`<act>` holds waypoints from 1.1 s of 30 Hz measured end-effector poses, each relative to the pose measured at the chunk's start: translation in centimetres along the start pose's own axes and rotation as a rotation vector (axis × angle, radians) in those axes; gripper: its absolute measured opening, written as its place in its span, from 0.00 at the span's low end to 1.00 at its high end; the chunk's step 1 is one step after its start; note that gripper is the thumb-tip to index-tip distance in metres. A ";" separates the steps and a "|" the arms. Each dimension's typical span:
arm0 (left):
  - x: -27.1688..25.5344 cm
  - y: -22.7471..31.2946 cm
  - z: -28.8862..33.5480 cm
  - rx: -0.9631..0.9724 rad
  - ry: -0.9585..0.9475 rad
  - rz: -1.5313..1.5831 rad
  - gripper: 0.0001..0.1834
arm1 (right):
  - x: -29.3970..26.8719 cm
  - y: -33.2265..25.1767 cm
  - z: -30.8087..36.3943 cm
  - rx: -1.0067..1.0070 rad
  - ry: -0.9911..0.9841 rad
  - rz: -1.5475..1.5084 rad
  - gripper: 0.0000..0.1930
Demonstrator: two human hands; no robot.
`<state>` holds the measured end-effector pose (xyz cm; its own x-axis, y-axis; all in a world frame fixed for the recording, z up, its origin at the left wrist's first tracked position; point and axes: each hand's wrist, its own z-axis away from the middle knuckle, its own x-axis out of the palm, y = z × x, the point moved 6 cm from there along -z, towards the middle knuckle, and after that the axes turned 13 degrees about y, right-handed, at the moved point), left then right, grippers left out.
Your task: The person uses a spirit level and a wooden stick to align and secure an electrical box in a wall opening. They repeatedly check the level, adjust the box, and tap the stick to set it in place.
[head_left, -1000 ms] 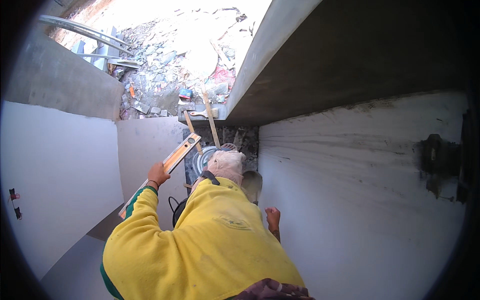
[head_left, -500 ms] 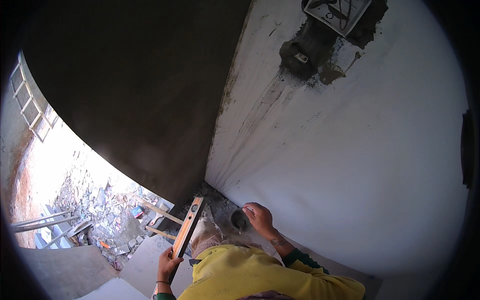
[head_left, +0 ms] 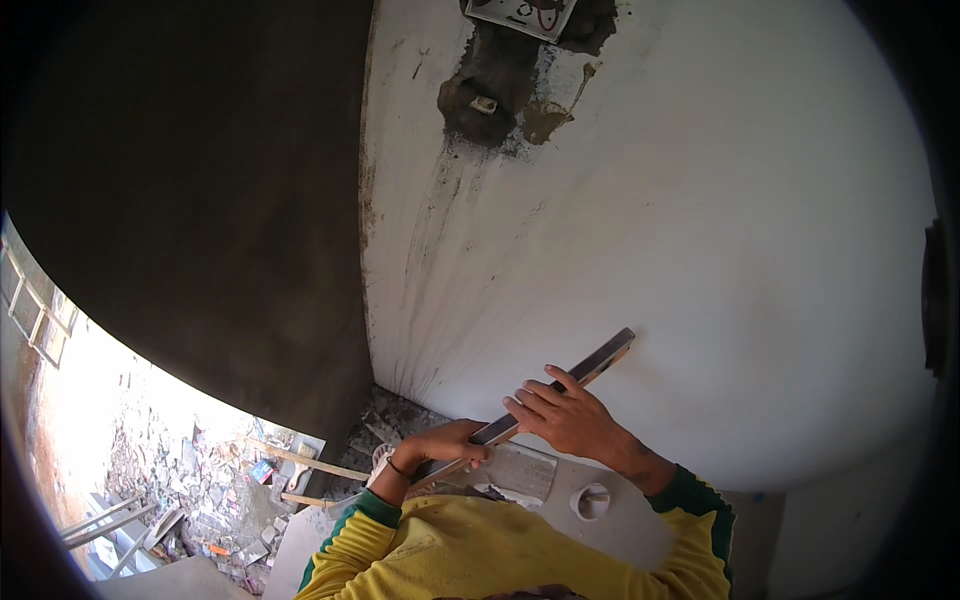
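Observation:
A spirit level [head_left: 606, 356] with a dark metal edge slants up to the right in front of the white wall [head_left: 700, 250]. Near its lower end, my left hand [head_left: 445, 446] is closed round it. Higher up, my right hand [head_left: 572, 414] lies across the level and grips it, with the fingers partly stretched past its edge. Below my right forearm, a small pale cup [head_left: 590, 502] stands on a light flat surface [head_left: 640, 525]; its contents are unclear.
A dark wall [head_left: 200, 200] meets the white one at a corner. An open electrical box [head_left: 525, 14] sits in rough mortar above. Rubble [head_left: 190, 490], wooden bars [head_left: 310, 460], a brush [head_left: 300, 465] and a ladder [head_left: 35, 310] lie to the left.
My right hand has let go of the grey cup and moved onto the level. The level has swung from my left side to the right, across the white wall. My view has turned right.

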<state>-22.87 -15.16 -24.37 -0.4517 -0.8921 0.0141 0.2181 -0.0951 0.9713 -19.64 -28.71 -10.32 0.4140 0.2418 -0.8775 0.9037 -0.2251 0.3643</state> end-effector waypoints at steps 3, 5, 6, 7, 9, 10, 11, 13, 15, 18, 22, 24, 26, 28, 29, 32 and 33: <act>0.8 4.6 -4.2 0.153 -0.237 -0.223 0.20 | -2.9 2.7 2.6 0.066 -0.010 0.112 0.17; 1.7 10.1 -5.4 0.199 -0.312 -0.304 0.19 | -6.1 4.3 4.1 0.127 0.026 0.215 0.16; 2.1 13.0 -5.7 0.244 -0.350 -0.332 0.20 | -7.8 4.9 4.5 0.150 0.051 0.280 0.16; 2.3 15.7 -5.8 0.282 -0.377 -0.362 0.21 | -9.3 5.6 4.7 0.168 0.085 0.339 0.16; 2.0 21.3 -5.2 0.434 -0.196 -0.691 0.19 | -12.2 7.0 4.6 0.199 0.177 0.388 0.17; 1.9 23.7 -4.3 0.543 -0.083 -0.810 0.19 | -13.5 7.4 4.4 0.220 0.221 0.419 0.18; 1.9 26.0 -3.4 0.656 0.030 -0.926 0.19 | -14.4 8.0 4.6 0.276 0.231 0.442 0.19; 0.6 29.7 -1.1 1.035 0.399 -1.008 0.20 | -15.9 9.1 5.0 0.380 0.264 0.488 0.21; -1.4 30.0 2.9 1.437 0.840 -0.824 0.23 | -17.7 10.2 5.1 0.479 0.309 0.562 0.22; -4.7 26.6 5.0 1.592 1.312 -0.723 0.32 | -19.3 12.2 4.6 0.622 0.394 0.598 0.21; -8.3 28.0 1.5 1.464 1.473 -1.072 0.40 | -18.4 16.3 2.1 0.733 0.462 0.565 0.19; -10.2 30.4 -0.4 1.479 1.453 -1.163 0.42 | -18.3 18.0 1.4 0.730 0.488 0.601 0.19; -12.6 32.8 -1.7 1.485 1.391 -1.197 0.43 | -17.7 19.6 1.2 0.696 0.505 0.590 0.19; -14.1 34.0 -1.6 1.587 1.294 -1.186 0.43 | -17.8 20.1 0.6 0.684 0.511 0.580 0.19; -14.5 34.3 -1.3 1.634 1.239 -1.182 0.44 | -17.9 20.0 0.2 0.694 0.505 0.573 0.18; -15.2 35.0 -0.5 1.657 1.217 -1.189 0.39 | -18.7 18.9 -1.2 0.688 0.587 0.601 0.17; -15.2 34.8 -0.1 1.664 1.211 -1.162 0.40 | -19.2 18.5 -1.5 0.679 0.631 0.619 0.17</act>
<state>-8.30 -4.95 9.18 0.8216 -0.5686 0.0407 -0.5467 -0.8061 -0.2266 -10.71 -36.06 13.72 0.9282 0.3019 -0.2174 0.3544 -0.8955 0.2692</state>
